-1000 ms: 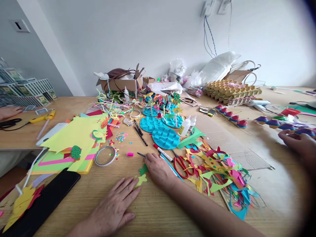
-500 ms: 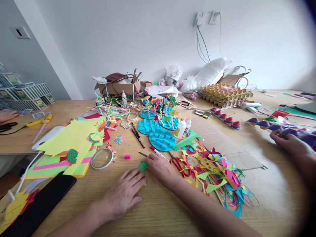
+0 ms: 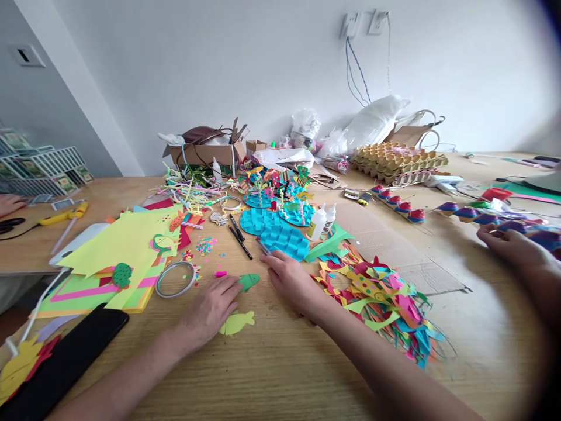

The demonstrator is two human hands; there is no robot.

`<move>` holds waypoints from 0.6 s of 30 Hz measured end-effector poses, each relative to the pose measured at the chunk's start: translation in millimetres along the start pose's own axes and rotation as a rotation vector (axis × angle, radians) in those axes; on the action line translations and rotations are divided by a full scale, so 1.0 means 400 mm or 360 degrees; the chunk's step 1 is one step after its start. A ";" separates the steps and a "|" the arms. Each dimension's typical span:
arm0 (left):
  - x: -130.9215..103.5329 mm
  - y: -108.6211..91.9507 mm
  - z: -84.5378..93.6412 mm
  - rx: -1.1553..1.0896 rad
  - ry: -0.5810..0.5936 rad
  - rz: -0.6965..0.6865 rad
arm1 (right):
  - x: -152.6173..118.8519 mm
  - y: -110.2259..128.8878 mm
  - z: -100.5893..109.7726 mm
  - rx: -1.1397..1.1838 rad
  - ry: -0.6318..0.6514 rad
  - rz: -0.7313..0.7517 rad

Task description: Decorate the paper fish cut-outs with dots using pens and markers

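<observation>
- head view: the left hand (image 3: 208,311) is laid palm down on the desk (image 3: 245,374), with its fingers a little apart. the fingertips touch the tail end of a green paper fish (image 3: 249,282).
- the green paper fish lies flat on the desk, between the two hands.
- a yellow-green paper fish (image 3: 238,323) lies flat too, just beside the left hand, on the side near the person.
- the right hand (image 3: 294,283) has its fingers closed together on a thin pen (image 3: 264,248). the pen pokes out past the fingers, over by the blue round pieces (image 3: 284,241). most of the pen is hidden, so i cannot tell if its tip is bare.
- a small pink cap (image 3: 220,274) is near the left hand, and a silver ring (image 3: 174,296) is to the left of it.
- two black pens (image 3: 241,242) lie by the blue round pieces. white glue bottles (image 3: 316,224) stand on the far side of the right hand.
- a big pile of colored paper scraps (image 3: 372,286) is to the right of the right hand, next to a flat cardboard sheet (image 3: 385,245).
- yellow paper (image 3: 127,234) is on the left, on top of more paper.
- at the right edge, another person's hand (image 3: 511,245) is by a row of painted cups (image 3: 486,218).
</observation>
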State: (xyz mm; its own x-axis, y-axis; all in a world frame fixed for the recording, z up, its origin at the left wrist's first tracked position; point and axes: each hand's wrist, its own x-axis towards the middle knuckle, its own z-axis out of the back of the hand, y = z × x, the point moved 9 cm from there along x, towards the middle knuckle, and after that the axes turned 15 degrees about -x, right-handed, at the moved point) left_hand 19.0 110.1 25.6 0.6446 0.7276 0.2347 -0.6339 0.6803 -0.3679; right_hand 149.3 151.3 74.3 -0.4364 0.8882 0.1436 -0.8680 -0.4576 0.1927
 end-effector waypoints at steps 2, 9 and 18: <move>-0.022 -0.011 0.013 -0.0055 0.0007 -0.0065 | -0.035 -0.021 0.029 0.0128 -0.0059 -0.0037; -0.125 -0.045 0.026 -0.0169 0.0076 -0.0216 | -0.127 -0.071 0.045 0.1410 -0.0015 -0.0100; -0.085 -0.020 -0.004 -0.0033 -0.0007 -0.0268 | -0.152 -0.069 -0.030 0.2448 0.0050 -0.0157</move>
State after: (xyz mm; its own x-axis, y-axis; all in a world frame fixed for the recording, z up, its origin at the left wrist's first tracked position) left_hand 2.8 79.9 19.1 0.7389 0.6040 0.2986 -0.5082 0.7906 -0.3415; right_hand 197.0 110.2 48.5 -0.4158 0.9078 0.0544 0.1737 0.0205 0.9846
